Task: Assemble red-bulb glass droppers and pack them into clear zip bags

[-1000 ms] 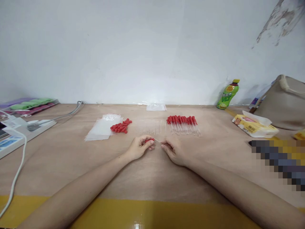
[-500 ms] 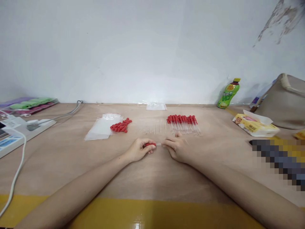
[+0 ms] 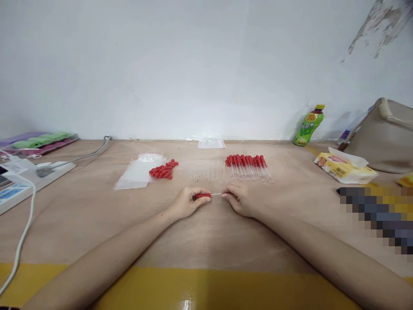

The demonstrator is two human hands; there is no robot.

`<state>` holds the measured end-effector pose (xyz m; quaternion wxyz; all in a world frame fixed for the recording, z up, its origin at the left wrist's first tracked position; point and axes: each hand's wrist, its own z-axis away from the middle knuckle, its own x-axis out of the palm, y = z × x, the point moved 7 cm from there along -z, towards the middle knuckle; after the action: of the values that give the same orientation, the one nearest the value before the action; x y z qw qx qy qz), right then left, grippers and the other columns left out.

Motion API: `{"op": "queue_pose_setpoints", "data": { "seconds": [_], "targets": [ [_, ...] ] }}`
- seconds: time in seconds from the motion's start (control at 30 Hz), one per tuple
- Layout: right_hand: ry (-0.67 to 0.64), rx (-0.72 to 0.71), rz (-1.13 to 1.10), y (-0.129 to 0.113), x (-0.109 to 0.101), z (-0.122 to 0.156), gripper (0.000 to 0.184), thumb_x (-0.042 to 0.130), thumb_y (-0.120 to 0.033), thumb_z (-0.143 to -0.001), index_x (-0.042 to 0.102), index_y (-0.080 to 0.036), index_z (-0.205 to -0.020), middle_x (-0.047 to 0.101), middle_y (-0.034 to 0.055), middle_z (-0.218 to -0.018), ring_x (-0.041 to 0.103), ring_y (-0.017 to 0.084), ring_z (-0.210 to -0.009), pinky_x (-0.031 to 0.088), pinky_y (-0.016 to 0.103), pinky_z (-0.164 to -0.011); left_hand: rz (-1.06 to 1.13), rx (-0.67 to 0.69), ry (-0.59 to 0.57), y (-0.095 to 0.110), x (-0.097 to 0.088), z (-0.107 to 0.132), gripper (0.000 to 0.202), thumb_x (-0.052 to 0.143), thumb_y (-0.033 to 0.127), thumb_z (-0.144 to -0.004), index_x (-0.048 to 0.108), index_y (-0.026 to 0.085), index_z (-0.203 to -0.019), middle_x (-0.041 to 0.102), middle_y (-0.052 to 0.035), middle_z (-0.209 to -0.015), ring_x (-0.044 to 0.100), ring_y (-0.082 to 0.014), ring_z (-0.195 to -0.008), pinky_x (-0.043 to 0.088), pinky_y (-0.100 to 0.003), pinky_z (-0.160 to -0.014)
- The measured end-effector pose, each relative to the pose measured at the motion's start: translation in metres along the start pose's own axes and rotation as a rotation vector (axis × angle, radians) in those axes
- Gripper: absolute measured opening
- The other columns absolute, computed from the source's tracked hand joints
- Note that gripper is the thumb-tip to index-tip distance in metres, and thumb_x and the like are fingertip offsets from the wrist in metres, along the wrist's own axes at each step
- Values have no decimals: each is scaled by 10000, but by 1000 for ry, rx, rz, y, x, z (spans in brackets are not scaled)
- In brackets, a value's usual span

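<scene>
Tabletop (image 3: pixel 80 206): brown.
Dropper row (image 3: pixel 248 166): red bulbs on clear stems, just beyond the right hand (image 3: pixel 239 201).
Left hand (image 3: pixel 186 202): fingers clamped around a red rubber bulb (image 3: pixel 204 196).
Right hand: fingertips together on a thin clear tube (image 3: pixel 216 194).
Loose tubes (image 3: pixel 201 171): lined up between dropper row and bulb pile (image 3: pixel 163 170).
Thin clear tube: spans from red rubber bulb to right hand.

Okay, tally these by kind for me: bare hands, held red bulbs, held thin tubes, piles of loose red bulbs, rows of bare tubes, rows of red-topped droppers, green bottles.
Left hand and right hand: 2
Held red bulb: 1
Held thin tube: 1
Pile of loose red bulbs: 1
Row of bare tubes: 1
Row of red-topped droppers: 1
Green bottle: 1
Total: 8
</scene>
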<state>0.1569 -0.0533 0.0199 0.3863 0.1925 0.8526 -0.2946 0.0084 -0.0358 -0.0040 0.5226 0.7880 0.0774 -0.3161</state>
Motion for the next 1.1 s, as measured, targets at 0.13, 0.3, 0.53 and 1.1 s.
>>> {"op": "queue_pose_setpoints", "data": {
  "seconds": [0.13,0.3,0.53,1.1],
  "targets": [
    [21,-20,-24,2,10,2,187,399,-229,-853,560,-182,-768,582,34,-728,528,133,-706,402,249,-631,3,10,-22,-1,2,0,211,597,302,-745,662,170,-897,688,-31,-805,613,-153,-693,474,-245,-628],
    [-4,-15,5,-4,13,-1,231,382,-238,-861,575,-179,-750,584,38,-708,533,131,-679,400,237,-613,-14,32,-33,4,3,1,192,591,281,-748,664,170,-887,691,-29,-824,616,-159,-716,475,-250,-654],
    [-59,29,44,-3,19,-3,258,370,-236,-867,574,-193,-715,594,28,-698,539,125,-668,394,227,-615,-42,81,-36,3,6,2,201,568,285,-767,661,184,-913,692,-29,-861,622,-169,-746,482,-263,-692],
    [-35,518,117,63,-52,-10,294,437,-313,-794,588,-171,-585,580,16,-547,494,124,-512,322,225,-496,-268,134,75,-3,-19,-4,295,572,276,-764,582,162,-1036,610,-44,-820,555,-141,-684,465,-257,-639]
  ]
}}
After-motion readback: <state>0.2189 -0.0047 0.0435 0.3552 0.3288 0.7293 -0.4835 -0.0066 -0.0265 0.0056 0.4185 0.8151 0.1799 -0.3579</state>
